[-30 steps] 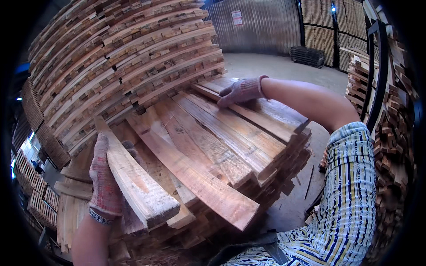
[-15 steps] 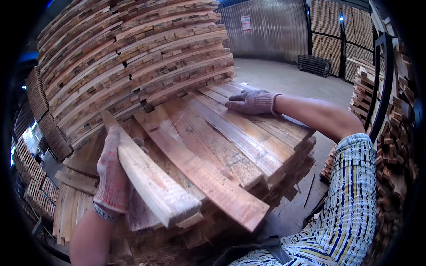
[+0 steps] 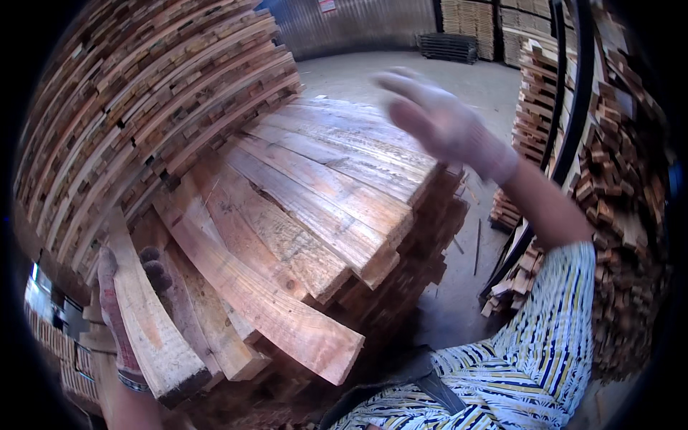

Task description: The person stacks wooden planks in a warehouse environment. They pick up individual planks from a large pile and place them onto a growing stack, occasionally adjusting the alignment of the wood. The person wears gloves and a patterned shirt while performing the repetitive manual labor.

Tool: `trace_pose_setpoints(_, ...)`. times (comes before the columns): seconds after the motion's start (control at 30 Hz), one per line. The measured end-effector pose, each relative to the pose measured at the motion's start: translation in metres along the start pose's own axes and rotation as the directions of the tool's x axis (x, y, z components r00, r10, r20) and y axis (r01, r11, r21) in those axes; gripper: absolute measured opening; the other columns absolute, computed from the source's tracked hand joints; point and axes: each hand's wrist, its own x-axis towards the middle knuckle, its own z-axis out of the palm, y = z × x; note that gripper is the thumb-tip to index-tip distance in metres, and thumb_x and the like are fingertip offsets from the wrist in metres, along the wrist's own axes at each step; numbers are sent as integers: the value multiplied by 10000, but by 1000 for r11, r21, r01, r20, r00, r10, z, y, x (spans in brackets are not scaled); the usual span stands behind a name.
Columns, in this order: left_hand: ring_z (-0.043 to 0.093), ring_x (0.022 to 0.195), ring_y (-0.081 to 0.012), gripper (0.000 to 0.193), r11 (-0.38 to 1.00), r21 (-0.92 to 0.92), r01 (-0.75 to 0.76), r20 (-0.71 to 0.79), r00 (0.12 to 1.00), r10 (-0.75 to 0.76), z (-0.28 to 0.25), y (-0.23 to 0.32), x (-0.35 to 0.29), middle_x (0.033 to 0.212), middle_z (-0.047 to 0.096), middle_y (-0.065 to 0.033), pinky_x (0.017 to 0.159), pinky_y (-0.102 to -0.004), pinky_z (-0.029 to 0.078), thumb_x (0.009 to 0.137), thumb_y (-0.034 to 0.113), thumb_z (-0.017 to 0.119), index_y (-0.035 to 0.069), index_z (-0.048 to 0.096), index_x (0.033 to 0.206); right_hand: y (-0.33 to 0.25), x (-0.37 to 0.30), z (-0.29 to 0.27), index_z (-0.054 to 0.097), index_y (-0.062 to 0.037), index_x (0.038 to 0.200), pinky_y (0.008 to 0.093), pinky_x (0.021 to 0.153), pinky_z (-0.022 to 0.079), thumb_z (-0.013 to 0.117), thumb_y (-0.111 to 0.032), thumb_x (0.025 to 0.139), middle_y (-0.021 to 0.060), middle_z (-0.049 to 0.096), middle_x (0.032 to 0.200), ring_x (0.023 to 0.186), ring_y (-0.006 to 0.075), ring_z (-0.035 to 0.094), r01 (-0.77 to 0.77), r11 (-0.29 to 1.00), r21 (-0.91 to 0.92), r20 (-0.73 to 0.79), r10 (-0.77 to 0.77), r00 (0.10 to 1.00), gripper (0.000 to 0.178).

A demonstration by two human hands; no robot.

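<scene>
- Your left grip (image 3: 117, 319) was closed around a pale plank (image 3: 154, 330), thumb along its left edge and dark-gloved fingertips showing past its right edge.
- That plank lay at 8 o'clock in your view, its long axis running from 11 o'clock to 5 o'clock.
- Your left hand was by far the nearer: the wood sat in it. From your right grip (image 3: 451, 125), the plank lay well away toward 8 o'clock.
- Your right grip was empty and wide, blurred, its fingers pointing to 10 o'clock; it appeared raised over the right end of the plank pile (image 3: 322, 193).
- Just beside the pale plank, toward 3 o'clock, a reddish plank (image 3: 265, 308) lay slantwise on the pile, its nearer end pointing between 4 and 5 o'clock.
- More boards fanned out from there toward 1 o'clock, edges close together.
- A tall lumber stack (image 3: 165, 93) stood behind the pile at 11 o'clock.
</scene>
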Motion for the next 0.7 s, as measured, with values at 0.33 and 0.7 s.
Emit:
trace_pose_setpoints(0.33, 645, 756, -113, 577, 989, 132, 60, -83, 995, -49, 47, 21, -36, 859, 663, -17, 689, -248, 547, 921, 589, 576, 35, 638, 1073, -25, -50, 54, 577, -70, 1318, 537, 1110, 295, 461, -537, 970, 321, 484, 1362, 1301, 507, 405, -42, 998, -44, -270, 29, 962, 593)
trace_pose_setpoints(0.7, 662, 791, -232, 403, 999, -8, -35, -192, 981, 33, 66, 5, -27, 922, 647, -115, 718, -393, 590, 926, 427, 645, 65, 576, 1092, -102, -64, 66, 610, -42, 1206, 537, 1040, 372, 402, -446, 976, 203, 590, 1258, 1201, 393, 522, 313, 929, -196, -323, -363, 874, 509)
